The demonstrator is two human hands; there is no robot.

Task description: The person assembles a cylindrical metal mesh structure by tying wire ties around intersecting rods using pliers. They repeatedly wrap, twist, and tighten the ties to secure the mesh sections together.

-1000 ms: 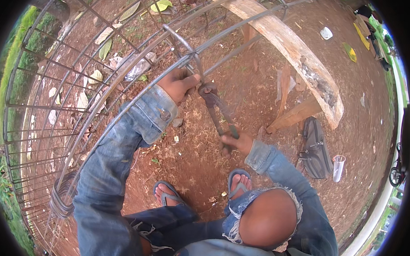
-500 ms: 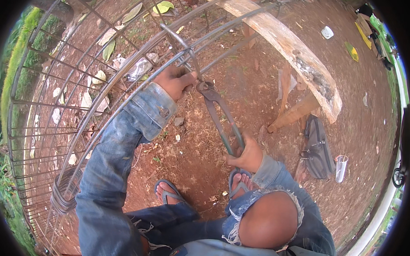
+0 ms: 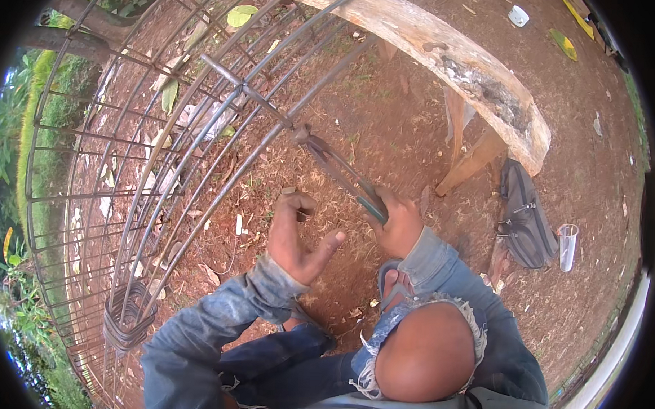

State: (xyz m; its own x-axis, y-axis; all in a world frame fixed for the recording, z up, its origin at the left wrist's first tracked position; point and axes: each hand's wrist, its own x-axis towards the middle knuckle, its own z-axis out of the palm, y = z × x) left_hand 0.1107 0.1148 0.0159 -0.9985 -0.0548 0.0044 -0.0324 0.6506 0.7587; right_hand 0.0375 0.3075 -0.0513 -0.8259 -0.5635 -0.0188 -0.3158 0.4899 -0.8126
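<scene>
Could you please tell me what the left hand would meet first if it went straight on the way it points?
The left hand would probably meet the nearest steel rod of the cage, close by the pincers; depth is unclear, so it might pass above or below.

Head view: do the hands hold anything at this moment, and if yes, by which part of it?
The right hand holds the end-cutting pincers by their green handles; the left hand is open, with nothing visible in it.
</scene>
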